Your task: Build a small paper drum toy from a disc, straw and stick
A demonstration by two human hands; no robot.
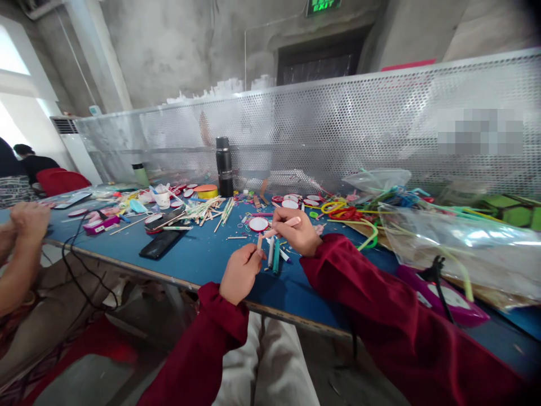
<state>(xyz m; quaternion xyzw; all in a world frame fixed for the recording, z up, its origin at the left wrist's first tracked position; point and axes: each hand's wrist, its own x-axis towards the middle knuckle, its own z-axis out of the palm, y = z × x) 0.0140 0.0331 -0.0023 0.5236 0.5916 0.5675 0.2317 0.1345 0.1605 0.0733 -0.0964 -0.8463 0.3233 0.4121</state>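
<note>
My left hand [240,274] is closed around a short wooden stick [259,241] held upright over the blue table [198,256]. My right hand [296,230] is closed on a pink marker [282,226] with its tip pointing down-left toward the stick's top. Both arms wear dark red sleeves. Just beyond my hands lie a few marker pens [274,256] and a round white disc with a red rim [258,224].
A black flask [224,166] stands at the back by a perforated metal screen [338,129]. Wooden sticks [207,210], red-rimmed discs [296,200], a black phone [160,243], clear plastic bags [456,242] and coloured straws crowd the table. Another person's hands [23,225] work at left.
</note>
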